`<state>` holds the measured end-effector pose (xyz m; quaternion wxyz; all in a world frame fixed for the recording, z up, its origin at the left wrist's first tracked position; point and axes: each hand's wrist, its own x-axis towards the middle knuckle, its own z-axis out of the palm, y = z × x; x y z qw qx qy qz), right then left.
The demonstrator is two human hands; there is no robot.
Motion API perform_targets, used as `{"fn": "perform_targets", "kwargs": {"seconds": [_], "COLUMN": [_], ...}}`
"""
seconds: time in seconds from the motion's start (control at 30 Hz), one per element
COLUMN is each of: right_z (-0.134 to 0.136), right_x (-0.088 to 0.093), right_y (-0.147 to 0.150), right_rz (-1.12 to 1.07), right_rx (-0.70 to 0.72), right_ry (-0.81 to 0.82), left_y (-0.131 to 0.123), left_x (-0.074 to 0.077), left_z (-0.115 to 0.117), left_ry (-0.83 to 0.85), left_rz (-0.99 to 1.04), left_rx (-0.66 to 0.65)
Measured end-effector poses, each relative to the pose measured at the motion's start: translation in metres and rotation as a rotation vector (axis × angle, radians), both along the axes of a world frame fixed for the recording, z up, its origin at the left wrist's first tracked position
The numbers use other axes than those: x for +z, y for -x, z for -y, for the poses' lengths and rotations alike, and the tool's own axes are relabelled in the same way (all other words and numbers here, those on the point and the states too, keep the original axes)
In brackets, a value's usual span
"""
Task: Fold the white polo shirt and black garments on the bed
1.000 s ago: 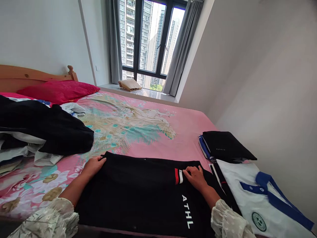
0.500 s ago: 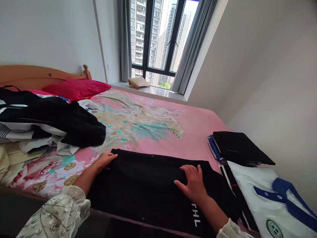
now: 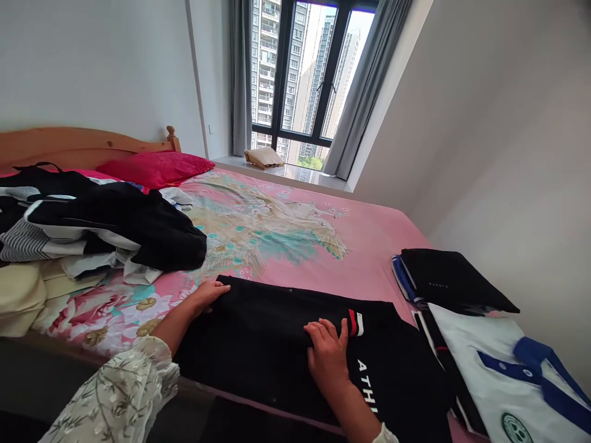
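Note:
A black garment point(image 3: 253, 344) lies folded flat along the near edge of the bed, with white lettering and a small red-and-white striped patch on its right part. Its exact kind does not show. My left hand point(image 3: 206, 296) pinches the garment's far left corner, thumb on top and the other fingers partly hidden. My right hand point(image 3: 329, 357) rests on the middle of the cloth, left of the lettering, fingers stretched out and slightly bent.
Black and white clothes point(image 3: 115, 221) lie heaped on the bed's left side. To the right sit a folded black garment point(image 3: 455, 280) on a stack and a white polo shirt point(image 3: 489, 357) with a blue collar. A red pillow point(image 3: 159, 167) lies by the wooden headboard point(image 3: 83, 141).
My right hand has moved left across the garment, uncovering the striped patch and more lettering. My left hand stays at the corner. The view has shifted slightly.

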<state>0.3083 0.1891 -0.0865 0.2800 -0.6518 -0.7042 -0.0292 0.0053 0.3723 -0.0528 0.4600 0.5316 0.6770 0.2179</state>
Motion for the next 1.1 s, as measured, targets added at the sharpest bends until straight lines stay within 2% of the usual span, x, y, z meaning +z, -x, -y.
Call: {"fn": "perform_targets", "kwargs": {"seconds": [0.1,0.2,0.4,0.5,0.6,0.73,0.93,1.1], "right_z": [0.011,0.017,0.005,0.006,0.014,0.022,0.017,0.016], "right_x": [-0.002,-0.004,0.000,0.001,-0.003,-0.009,-0.006,-0.009], "right_y": [-0.008,-0.003,0.002,-0.009,-0.017,-0.015,-0.011,-0.014], "right_rz": [0.000,0.055,0.060,0.044,0.059,0.094,0.123,0.124], "right_rx": [-0.045,-0.048,-0.067,-0.134,-0.131,-0.132,-0.143,-0.146], "right_ry": [-0.023,0.000,0.009,-0.014,-0.028,-0.018,0.017,0.038], "left_y": [0.000,-0.002,-0.006,-0.008,-0.007,-0.002,0.003,0.004], "left_x": [-0.003,-0.005,-0.003,-0.008,-0.016,-0.021,-0.022,-0.020], "left_z": [0.003,0.004,0.007,0.009,0.012,0.015,0.016,0.019], "left_ry": [-0.014,-0.023,-0.058,-0.118,-0.197,-0.247,-0.295,-0.387], "left_rz": [-0.019,-0.037,-0.053,-0.052,-0.048,-0.062,-0.149,-0.269], "left_rx": [-0.028,-0.047,-0.071,-0.088,-0.102,-0.079,-0.020,-0.042]}}
